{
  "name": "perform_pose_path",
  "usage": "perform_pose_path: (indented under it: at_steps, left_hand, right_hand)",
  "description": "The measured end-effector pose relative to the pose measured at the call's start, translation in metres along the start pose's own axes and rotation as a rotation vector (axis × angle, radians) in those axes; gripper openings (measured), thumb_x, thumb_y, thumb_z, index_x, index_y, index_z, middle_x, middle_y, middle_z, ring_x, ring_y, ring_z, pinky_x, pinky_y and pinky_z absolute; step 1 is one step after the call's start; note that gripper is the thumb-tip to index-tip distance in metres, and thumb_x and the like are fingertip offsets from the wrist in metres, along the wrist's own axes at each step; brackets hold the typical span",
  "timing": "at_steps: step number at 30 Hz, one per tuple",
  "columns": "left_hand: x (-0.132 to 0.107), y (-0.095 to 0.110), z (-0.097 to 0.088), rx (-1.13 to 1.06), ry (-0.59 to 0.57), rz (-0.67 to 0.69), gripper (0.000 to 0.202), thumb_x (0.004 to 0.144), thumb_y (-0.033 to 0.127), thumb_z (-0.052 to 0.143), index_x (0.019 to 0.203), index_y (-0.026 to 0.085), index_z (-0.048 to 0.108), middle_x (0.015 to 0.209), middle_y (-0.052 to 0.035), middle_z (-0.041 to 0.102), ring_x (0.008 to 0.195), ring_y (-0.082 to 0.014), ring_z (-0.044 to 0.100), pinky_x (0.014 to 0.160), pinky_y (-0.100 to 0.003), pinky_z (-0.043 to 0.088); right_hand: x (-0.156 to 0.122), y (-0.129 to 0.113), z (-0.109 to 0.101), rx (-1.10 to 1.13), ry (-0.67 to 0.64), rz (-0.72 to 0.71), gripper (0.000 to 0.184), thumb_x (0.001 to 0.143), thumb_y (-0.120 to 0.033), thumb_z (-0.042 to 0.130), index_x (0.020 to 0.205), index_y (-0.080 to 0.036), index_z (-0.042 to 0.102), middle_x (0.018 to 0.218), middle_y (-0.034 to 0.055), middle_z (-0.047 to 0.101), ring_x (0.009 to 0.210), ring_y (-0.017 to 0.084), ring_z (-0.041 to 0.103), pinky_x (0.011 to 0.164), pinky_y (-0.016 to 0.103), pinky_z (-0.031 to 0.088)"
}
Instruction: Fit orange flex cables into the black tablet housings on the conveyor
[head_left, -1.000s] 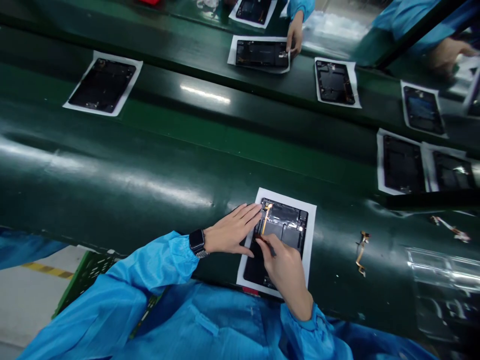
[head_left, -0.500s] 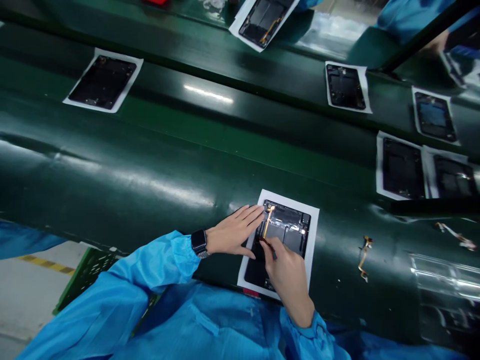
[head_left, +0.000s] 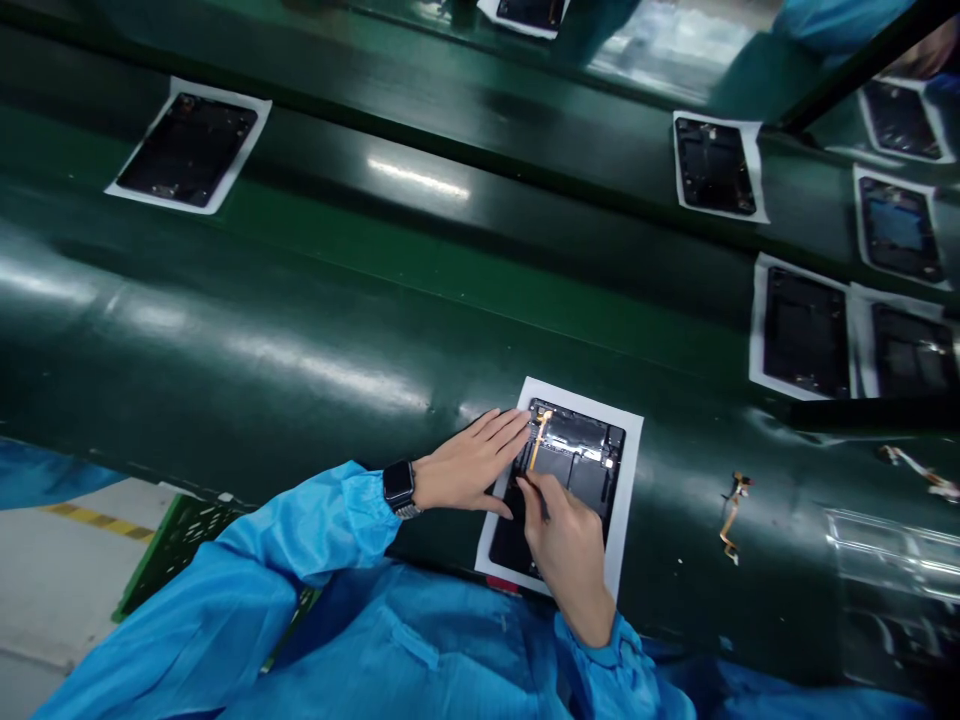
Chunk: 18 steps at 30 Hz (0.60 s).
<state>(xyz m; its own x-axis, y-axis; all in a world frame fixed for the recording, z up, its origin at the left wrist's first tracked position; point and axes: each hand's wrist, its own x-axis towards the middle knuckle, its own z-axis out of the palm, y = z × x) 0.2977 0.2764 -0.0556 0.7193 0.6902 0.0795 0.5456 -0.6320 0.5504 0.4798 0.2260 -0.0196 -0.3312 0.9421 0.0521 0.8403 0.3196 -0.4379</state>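
Observation:
An opened tablet body (head_left: 577,462) lies on a white sheet (head_left: 628,470) at the near edge of the green conveyor belt (head_left: 300,330). An orange flex cable (head_left: 536,440) runs down its left part. My left hand (head_left: 469,465), fingers stretched flat, rests on the device's left edge beside the cable; a dark watch is on that wrist. My right hand (head_left: 562,535) is closed in a pinch round a thin dark tool (head_left: 538,497), whose tip touches the device near the cable's lower end.
Several more tablet bodies on white sheets lie along the belt: one at far left (head_left: 187,148), others at the right (head_left: 716,167) (head_left: 802,330). A loose orange flex cable (head_left: 731,512) lies right of my device. A green crate (head_left: 169,550) stands below left.
My hands have hardly moved on the device. The view has shifted; the far tablets have slid along the belt, and the other person's hand at the top is out of view.

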Motion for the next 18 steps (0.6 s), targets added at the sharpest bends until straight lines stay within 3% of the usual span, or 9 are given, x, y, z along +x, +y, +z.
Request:
perform_pose_path:
  at_steps: [4, 8, 11, 13, 15, 18]
  left_hand:
    - [-0.002, -0.002, -0.002, -0.001, 0.004, 0.012, 0.115, 0.076, 0.064, 0.068, 0.152, 0.008, 0.004, 0.158, -0.0233, 0.014, 0.149, -0.0322, 0.004, 0.121, -0.048, 0.012]
    - [-0.002, -0.003, -0.010, -0.035, 0.027, 0.015, 0.102, 0.081, 0.068, 0.059, 0.152, 0.012, 0.013, 0.157, -0.0213, 0.021, 0.148, -0.0326, 0.015, 0.119, -0.049, 0.022]
    - [0.014, -0.006, -0.019, -0.043, 0.109, -0.028, 0.062, 0.096, 0.049, 0.049, 0.147, 0.019, 0.029, 0.152, -0.0156, 0.033, 0.142, -0.0281, 0.029, 0.114, -0.046, 0.033]
    - [0.038, -0.009, -0.026, -0.001, 0.162, -0.022, 0.043, 0.099, 0.037, 0.046, 0.138, 0.021, 0.041, 0.147, -0.0132, 0.041, 0.138, -0.0274, 0.036, 0.112, -0.046, 0.036]
    - [0.068, -0.012, -0.032, 0.060, 0.166, -0.008, 0.038, 0.098, 0.033, 0.048, 0.133, 0.019, 0.046, 0.140, -0.0135, 0.047, 0.132, -0.0283, 0.041, 0.108, -0.047, 0.038]
    - [0.112, -0.017, -0.038, 0.148, 0.050, -0.070, 0.044, 0.093, 0.031, 0.056, 0.132, 0.013, 0.046, 0.128, -0.0157, 0.054, 0.122, -0.0310, 0.047, 0.102, -0.047, 0.040]
  right_hand:
    - [-0.002, 0.004, 0.001, 0.145, 0.077, 0.102, 0.020, 0.098, -0.028, 0.049, 0.103, -0.017, 0.064, 0.091, 0.0087, 0.071, 0.078, 0.020, 0.068, 0.070, 0.031, 0.054]
    - [-0.003, 0.022, -0.006, 0.606, 0.325, 0.371, 0.018, 0.095, -0.030, 0.053, 0.103, -0.019, 0.064, 0.100, 0.0085, 0.069, 0.094, 0.022, 0.066, 0.087, 0.037, 0.053]
    - [-0.003, 0.046, -0.018, 1.003, 0.501, 0.526, 0.018, 0.094, -0.033, 0.048, 0.091, -0.019, 0.059, 0.082, 0.0046, 0.064, 0.075, 0.019, 0.065, 0.072, 0.035, 0.055]
    - [-0.005, 0.066, -0.027, 1.170, 0.494, 0.545, 0.023, 0.094, -0.038, 0.044, 0.083, -0.020, 0.054, 0.069, 0.0002, 0.054, 0.058, 0.015, 0.057, 0.057, 0.031, 0.051]
    - [-0.007, 0.089, -0.036, 1.120, 0.438, 0.561, 0.029, 0.092, -0.044, 0.043, 0.080, -0.020, 0.052, 0.062, -0.0028, 0.047, 0.048, 0.012, 0.046, 0.048, 0.027, 0.044]
    - [-0.011, 0.136, -0.053, 0.614, 0.519, 0.682, 0.036, 0.086, -0.054, 0.050, 0.086, -0.019, 0.058, 0.062, -0.0023, 0.051, 0.048, 0.013, 0.045, 0.047, 0.027, 0.040]
